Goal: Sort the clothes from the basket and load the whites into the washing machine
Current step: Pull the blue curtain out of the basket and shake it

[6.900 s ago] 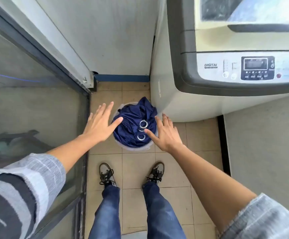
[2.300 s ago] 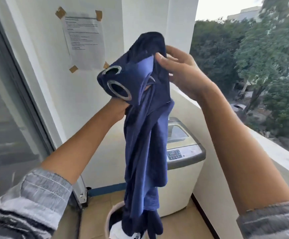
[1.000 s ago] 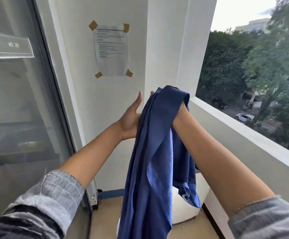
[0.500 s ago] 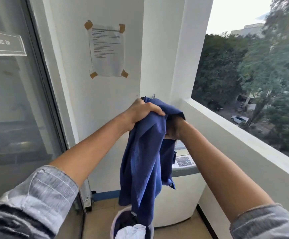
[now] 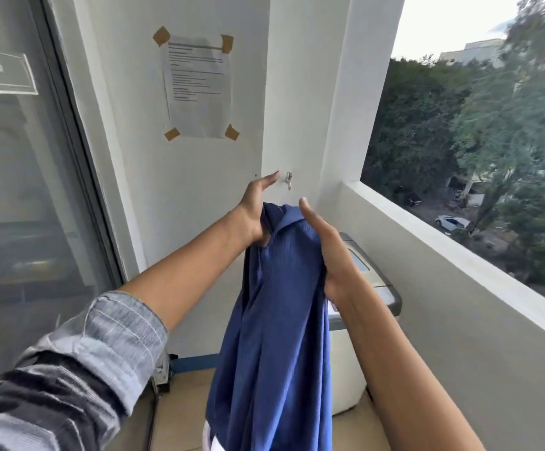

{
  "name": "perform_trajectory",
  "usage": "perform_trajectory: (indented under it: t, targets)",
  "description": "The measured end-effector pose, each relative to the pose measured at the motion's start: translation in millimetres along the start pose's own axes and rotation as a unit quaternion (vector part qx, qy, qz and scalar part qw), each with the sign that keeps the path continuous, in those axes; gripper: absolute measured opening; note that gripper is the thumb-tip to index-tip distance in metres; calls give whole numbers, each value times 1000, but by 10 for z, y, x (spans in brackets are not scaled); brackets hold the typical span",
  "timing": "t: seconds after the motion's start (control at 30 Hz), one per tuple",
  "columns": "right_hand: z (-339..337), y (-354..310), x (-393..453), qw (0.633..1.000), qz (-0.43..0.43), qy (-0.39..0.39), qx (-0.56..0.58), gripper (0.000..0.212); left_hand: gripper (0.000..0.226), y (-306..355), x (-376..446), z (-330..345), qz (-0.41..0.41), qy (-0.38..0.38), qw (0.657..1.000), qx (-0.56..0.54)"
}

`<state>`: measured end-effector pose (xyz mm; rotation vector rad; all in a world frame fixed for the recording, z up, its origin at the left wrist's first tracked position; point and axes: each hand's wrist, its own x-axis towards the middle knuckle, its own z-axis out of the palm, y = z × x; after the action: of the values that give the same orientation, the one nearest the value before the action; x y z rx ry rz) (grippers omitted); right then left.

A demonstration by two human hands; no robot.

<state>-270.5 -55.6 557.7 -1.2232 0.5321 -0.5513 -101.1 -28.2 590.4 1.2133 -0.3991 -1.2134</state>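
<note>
Blue ribbed cloth (image 5: 277,320) hangs in a long drape between the two raised hands, its top edge bunched at their level and its lower end falling out of view at the bottom. The left hand (image 5: 258,209) presses its palm against the cloth's upper left side, fingers stretched straight and pointing up toward the wall, not wrapped round the fabric. The right hand (image 5: 326,249) lies flat along the cloth's right side with straight fingers, the fabric gathered at the heel of its palm. Below the hands, at the foot of the drape, a sliver of the pale basket rim (image 5: 206,437) shows with something white in it. Just behind and beneath the right hand stands the washing machine (image 5: 375,307), lid down. Above the left hand a taped paper notice (image 5: 196,86) hangs on the wall, and a small metal hook (image 5: 289,180) sits just beyond its fingertips.
</note>
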Motion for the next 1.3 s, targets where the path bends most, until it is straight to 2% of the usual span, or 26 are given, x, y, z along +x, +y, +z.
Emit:
perform_trajectory:
  t: [0.07, 0.17, 0.23, 0.33, 0.4, 0.5, 0.6, 0.7, 0.77, 0.83, 0.9, 0.97, 1.03, 1.1, 1.13, 1.2, 1.3]
  targets:
    - [-4, -91, 36, 999, -8, 11, -52, 45, 71, -63, -1, -34, -18, -32, 998, 46]
    - [4, -272, 121, 999, -35, 30, -30, 39, 91, -177, -77, -56, -32, -140, 986, 84]
    - [-6, -396, 179, 1000, -27, 7, -3, 33, 100, -223, -142, -87, -22, -206, 976, 65]
    - [-19, -560, 232, 999, -6, -17, 32, 8, 99, -201, -212, -182, -5, -266, 964, 22]
    - [26, -604, 223, 999, 1, -27, 41, 2, 95, -186, -254, -239, 17, -267, 964, 0]
    - [135, -574, 169, 998, 8, -62, -6, 10, 85, -216, -273, -287, 54, -207, 976, -36]
    - [173, -461, 82, 992, 21, -105, -65, 11, 66, -168, -325, -282, 79, -143, 986, 6]
    - [121, -231, -55, 989, -3, -135, -62, 27, 38, -26, -450, -163, 79, -78, 990, 90]
    - [22, -91, -174, 984, -22, -156, -77, 36, 21, 21, -524, -74, 107, -64, 982, 142]
    - [-133, -38, -296, 972, -10, -165, -166, 40, 24, 27, -614, 9, 127, -68, 972, 186]
    - [-300, -68, -409, 940, 3, -142, -309, 52, 32, 44, -702, 76, 142, -81, 964, 210]
    - [-439, -133, -471, 922, -23, -66, -381, 76, 31, 102, -758, 128, 159, -89, 959, 219]
    - [-468, -179, -491, 931, -93, 7, -353, 114, 29, 149, -772, 176, 169, -92, 960, 204]
    - [-382, -157, -453, 932, -140, 70, -328, 158, 24, 166, -741, 219, 163, -84, 973, 142]
    - [-316, -118, -419, 933, -160, 84, -311, 166, 20, 161, -718, 244, 151, -81, 979, 106]
    - [-187, 50, -313, 938, -212, 69, -265, 162, 15, 133, -703, 301, 128, -82, 986, 71]
    - [-152, 450, -174, 940, -228, 56, -247, 143, 22, 78, -757, 349, 97, -108, 984, 102]
